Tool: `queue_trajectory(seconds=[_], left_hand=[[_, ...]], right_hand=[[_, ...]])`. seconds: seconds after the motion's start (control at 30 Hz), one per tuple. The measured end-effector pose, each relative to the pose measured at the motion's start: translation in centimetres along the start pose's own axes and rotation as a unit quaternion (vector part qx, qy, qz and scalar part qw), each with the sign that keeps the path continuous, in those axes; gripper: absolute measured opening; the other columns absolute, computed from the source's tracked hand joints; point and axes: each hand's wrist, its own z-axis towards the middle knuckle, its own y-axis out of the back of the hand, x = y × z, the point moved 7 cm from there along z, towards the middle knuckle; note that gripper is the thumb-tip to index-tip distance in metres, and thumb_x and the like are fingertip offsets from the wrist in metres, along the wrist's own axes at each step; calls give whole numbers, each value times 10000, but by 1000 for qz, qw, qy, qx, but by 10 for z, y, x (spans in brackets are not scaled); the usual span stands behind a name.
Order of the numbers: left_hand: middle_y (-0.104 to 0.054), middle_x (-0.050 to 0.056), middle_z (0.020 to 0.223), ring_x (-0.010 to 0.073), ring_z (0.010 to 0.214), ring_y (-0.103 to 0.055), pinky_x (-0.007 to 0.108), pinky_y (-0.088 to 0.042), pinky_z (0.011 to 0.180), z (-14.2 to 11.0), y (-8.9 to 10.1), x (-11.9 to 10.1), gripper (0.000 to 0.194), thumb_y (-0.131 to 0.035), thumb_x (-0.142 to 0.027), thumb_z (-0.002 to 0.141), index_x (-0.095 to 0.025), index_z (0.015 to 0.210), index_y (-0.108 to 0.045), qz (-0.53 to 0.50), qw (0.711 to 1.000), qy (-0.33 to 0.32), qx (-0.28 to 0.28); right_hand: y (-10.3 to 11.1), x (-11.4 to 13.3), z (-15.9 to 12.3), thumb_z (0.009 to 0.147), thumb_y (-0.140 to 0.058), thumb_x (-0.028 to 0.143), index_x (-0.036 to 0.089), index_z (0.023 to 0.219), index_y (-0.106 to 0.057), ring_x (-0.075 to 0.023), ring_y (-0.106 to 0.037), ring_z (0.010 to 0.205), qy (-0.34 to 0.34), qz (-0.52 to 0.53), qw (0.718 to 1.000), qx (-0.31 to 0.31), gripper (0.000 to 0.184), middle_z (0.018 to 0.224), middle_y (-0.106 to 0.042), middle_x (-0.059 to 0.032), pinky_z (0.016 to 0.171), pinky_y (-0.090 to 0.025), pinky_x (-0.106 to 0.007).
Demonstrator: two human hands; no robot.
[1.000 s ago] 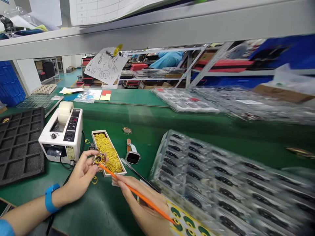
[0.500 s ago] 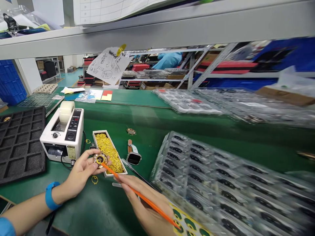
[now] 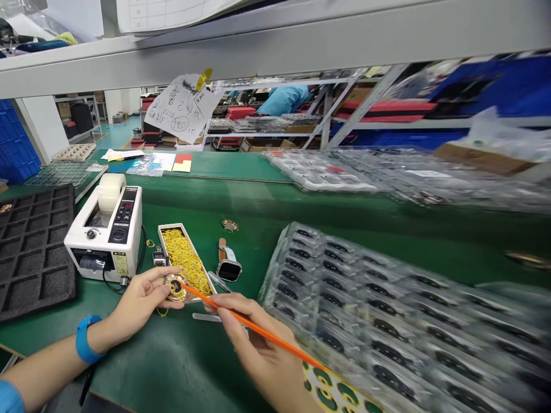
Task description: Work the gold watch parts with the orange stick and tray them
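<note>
My left hand (image 3: pixel 144 295) pinches a small round gold-rimmed disc (image 3: pixel 175 287) by its edge; yellow and dark pieces show on its face. In my right hand (image 3: pixel 258 344) is a slim orange stick (image 3: pixel 253 327), held like a pen, its tip at the disc's right side. Whether the tip touches is too small to tell. Just behind the disc stands a narrow white box (image 3: pixel 162 235) filled with thin yellow rings (image 3: pixel 183 255). A silvery strip (image 3: pixel 206 317) lies on the bench, partly hidden by my right hand. A sheet of yellow and green stickers (image 3: pixel 329 390) shows under my right wrist.
A white tape dispenser (image 3: pixel 103 232) and a black compartment tray (image 3: pixel 37 246) stand on the left. A smartwatch (image 3: pixel 229 269) and another gold-rimmed disc (image 3: pixel 229 225) lie beyond my hands. Clear plastic trays of black parts (image 3: pixel 387 327) cover the right. A shelf beam (image 3: pixel 267 49) crosses above.
The whole view has shifted slightly. My left hand still pinches the disc, whose face now shows more brightly. The orange stick's tip has moved from the disc's lower face to its right side.
</note>
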Motion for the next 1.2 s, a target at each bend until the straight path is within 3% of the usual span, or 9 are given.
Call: queue_trajectory(seconds=[0.13,0.37,0.57,0.87,1.03,1.2], left_hand=[[-692,32,879,177,836,-676,340,-565,841,-1,-2,0,468,-735,-391,738,-178,1146,-648,-13,1000,1,17],[-710,62,977,175,822,-698,284,-568,797,-2,4,2,441,-721,-366,758,-184,1153,-650,-22,1000,6,5],[-726,56,910,173,807,-705,256,-573,753,-3,1,-7,423,-729,-367,744,-173,1114,-666,-42,999,-13,-1],[-742,68,828,181,801,-710,215,-562,685,0,2,-12,354,-757,-282,708,-129,1011,-658,-4,997,-70,-21],[-723,85,1021,177,817,-704,228,-573,696,1,9,-11,306,-732,-225,695,-134,985,-688,36,995,-75,-61],[-713,76,1066,168,818,-697,239,-569,725,0,8,-11,290,-668,-207,723,-149,1003,-718,98,990,-93,-49]], right_hand=[[-6,-16,-3,887,-563,233,227,898,-685,-163,-696,672,-67,65,996,-11,123,769,-714,-35,630,-581,-235],[-15,-33,-4,853,-633,367,262,863,-746,-162,-689,698,-178,205,963,1,155,787,-717,-28,632,-588,-228],[-13,-19,7,874,-612,283,286,884,-749,-164,-692,690,-77,166,982,55,138,768,-734,-22,597,-588,-225],[-16,5,4,864,-549,77,218,960,-706,-154,-687,782,77,60,989,109,232,853,-726,-38,718,-575,-229],[-12,7,4,849,-528,22,216,992,-679,-152,-679,778,86,28,991,94,284,857,-716,-38,702,-563,-232],[-15,8,3,861,-519,27,198,997,-659,-148,-670,774,106,17,989,104,259,852,-709,-46,697,-555,-236]])
